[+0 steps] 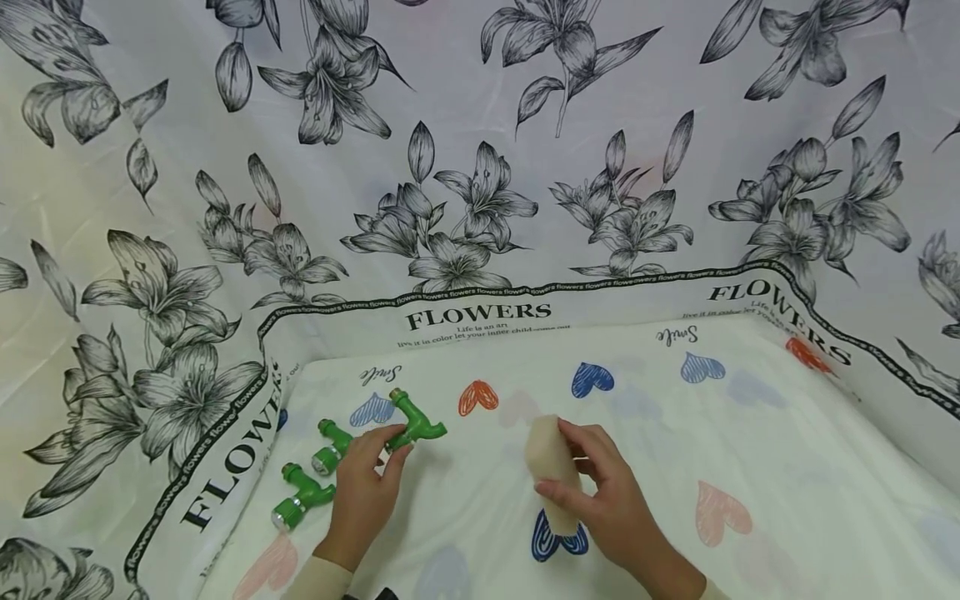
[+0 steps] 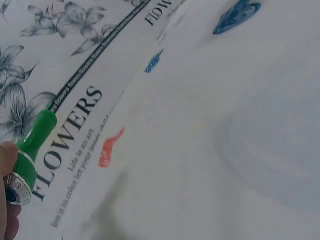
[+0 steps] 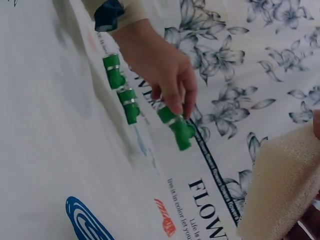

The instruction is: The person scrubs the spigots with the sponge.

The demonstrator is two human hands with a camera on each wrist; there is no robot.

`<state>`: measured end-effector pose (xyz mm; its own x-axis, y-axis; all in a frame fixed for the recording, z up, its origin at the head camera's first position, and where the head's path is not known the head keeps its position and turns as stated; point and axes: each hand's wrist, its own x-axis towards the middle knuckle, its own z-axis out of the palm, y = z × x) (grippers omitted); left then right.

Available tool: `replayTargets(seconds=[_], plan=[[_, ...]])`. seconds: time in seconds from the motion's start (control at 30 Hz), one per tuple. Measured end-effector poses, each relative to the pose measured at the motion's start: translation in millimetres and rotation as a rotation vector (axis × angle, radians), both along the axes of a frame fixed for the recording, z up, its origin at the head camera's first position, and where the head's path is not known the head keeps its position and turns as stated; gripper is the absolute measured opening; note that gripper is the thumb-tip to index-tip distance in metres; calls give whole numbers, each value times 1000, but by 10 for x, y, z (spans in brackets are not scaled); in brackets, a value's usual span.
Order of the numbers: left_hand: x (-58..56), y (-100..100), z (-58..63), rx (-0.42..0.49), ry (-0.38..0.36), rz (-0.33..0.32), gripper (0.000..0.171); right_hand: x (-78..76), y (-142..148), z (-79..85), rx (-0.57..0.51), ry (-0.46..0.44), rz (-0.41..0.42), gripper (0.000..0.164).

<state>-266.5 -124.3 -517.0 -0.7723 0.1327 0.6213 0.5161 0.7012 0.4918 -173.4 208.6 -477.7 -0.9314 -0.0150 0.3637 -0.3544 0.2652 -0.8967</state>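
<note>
A green plastic tap (image 1: 412, 423) with a brownish threaded end is pinched between the thumb and fingers of my left hand (image 1: 365, 493). Seen from the left wrist, the tap (image 2: 39, 135) shows a silvery ring near its knob. My right hand (image 1: 618, 508) grips a cream-coloured sponge block (image 1: 551, 467) by its sides, above the cloth. In the right wrist view the sponge (image 3: 280, 185) has a porous face. Two more green taps, one nearer (image 1: 300, 497) and one farther (image 1: 332, 446), lie on the cloth left of my left hand.
A white cloth (image 1: 465, 483) printed with red, blue and pink hearts covers the surface. Behind and at both sides hangs a white curtain (image 1: 465, 100) with black lilies and a dark lettered band. A dark object (image 1: 386, 593) peeks in at the bottom edge.
</note>
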Motion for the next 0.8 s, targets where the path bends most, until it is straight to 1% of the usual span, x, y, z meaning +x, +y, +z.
replayTargets(seconds=[0.13,0.27,0.37,0.5,0.57,0.67,0.8], plan=[[94,-201,-150,-71,-75,78,34,-34,44,5,16,28,-13,69],[187,-328,-273,-132,-122,116,34,-70,74,31,21,51,-25,68],[241,-382,-323,-164,-160,133,33,-88,79,48,26,49,-37,67],[282,-426,-357,-173,-217,146,30,-104,70,60,22,30,-42,67],[294,-444,-369,-169,-226,144,29,-109,64,69,16,20,-41,67],[315,-458,-380,-161,-212,140,28,-116,58,90,16,17,-47,68],[325,-449,-377,-165,-190,133,28,-138,64,118,27,43,-63,70]])
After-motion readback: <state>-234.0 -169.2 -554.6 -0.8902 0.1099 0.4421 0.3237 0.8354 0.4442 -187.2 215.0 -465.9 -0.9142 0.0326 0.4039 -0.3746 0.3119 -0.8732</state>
